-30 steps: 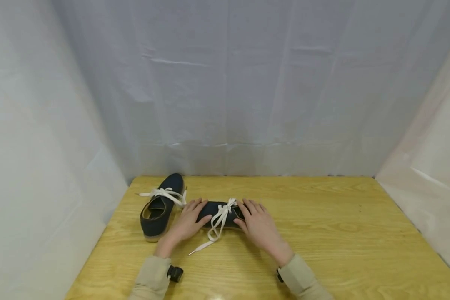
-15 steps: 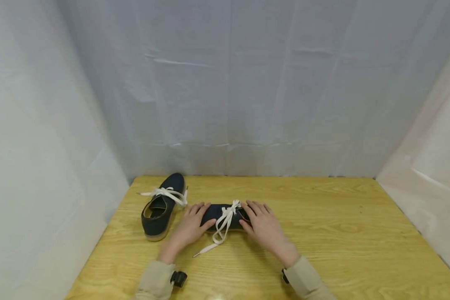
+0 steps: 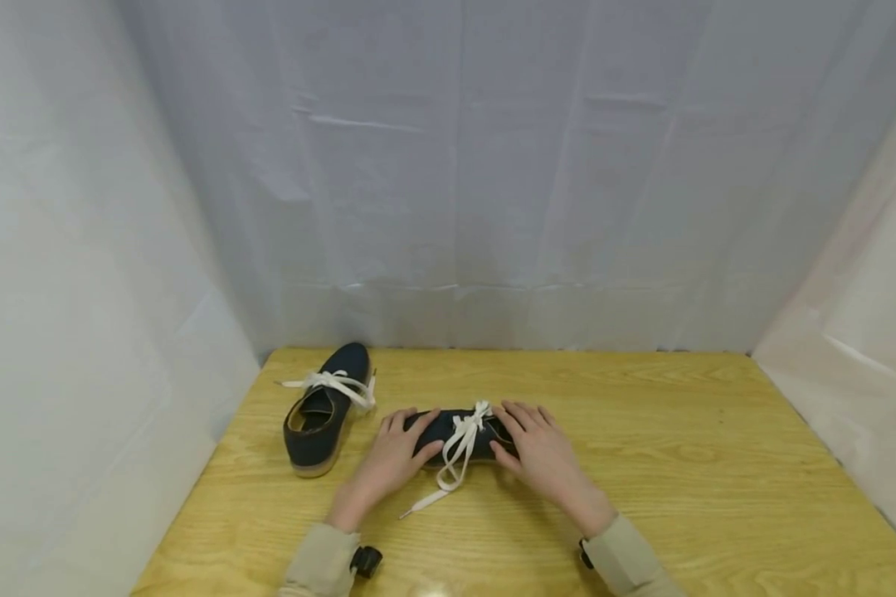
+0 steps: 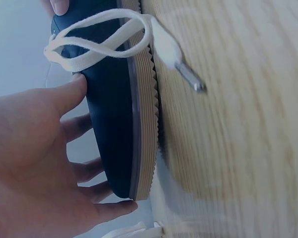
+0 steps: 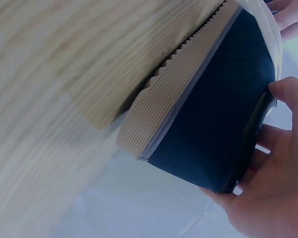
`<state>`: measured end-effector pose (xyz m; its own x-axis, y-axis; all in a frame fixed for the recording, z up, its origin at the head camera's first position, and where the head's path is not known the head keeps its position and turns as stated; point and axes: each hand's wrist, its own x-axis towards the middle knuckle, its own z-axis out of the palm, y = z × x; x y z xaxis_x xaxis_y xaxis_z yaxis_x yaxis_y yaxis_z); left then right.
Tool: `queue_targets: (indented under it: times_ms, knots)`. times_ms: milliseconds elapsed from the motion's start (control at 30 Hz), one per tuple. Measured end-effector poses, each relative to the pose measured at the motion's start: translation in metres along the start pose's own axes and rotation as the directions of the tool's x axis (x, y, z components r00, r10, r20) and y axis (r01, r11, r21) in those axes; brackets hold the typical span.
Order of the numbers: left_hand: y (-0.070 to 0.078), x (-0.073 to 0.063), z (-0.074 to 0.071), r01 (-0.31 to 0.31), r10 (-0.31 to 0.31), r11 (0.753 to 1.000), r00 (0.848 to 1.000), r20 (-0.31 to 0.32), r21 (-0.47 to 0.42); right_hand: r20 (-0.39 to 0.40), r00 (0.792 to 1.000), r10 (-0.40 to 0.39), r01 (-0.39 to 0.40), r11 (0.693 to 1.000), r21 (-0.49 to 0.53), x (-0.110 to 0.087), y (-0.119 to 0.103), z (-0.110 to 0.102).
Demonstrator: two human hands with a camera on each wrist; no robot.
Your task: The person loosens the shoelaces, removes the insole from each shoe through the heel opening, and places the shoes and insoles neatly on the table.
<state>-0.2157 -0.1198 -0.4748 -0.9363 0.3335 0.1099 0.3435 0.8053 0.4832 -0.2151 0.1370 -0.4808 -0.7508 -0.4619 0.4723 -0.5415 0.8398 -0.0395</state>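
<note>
A dark navy lace-up shoe (image 3: 439, 429) with a ribbed tan sole lies sideways on the table, its toe to the left. Its white shoelace (image 3: 469, 428) is in a bow, and one loop and a tipped end hang over the near side. My left hand (image 3: 390, 456) grips the toe, thumb on the near side and fingers curled round the far side and tip. At the heel, my right hand (image 3: 547, 460) holds on, its thumb at the collar in the right wrist view and its other fingers partly hidden behind the heel (image 5: 203, 134).
The matching navy shoe (image 3: 314, 446) stands at the left of the wooden table (image 3: 679, 481), toe pointing away, its white lace (image 3: 343, 384) in a bow. White sheeting (image 3: 448, 207) hangs behind the table and along both sides.
Both hands have moved the held shoe a little to the right and slightly nearer to me. The other shoe stays in its place on the table.
</note>
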Motion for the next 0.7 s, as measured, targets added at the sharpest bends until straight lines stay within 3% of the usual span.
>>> queue_targets:
  times_ms: [467,700]
  knots:
    - [-0.0025,0.0009,0.0013,-0.028,0.029,0.998,0.999,0.019,-0.051,0.005,1.000,-0.002,0.002,1.000,0.029,-0.0026,0.0045,-0.0020]
    - [-0.0031,0.0009,0.0025,-0.027,0.028,0.998,0.999,0.029,-0.062,0.050,0.999,0.013,-0.014,0.999,0.034,-0.0034,0.0042,-0.0055]
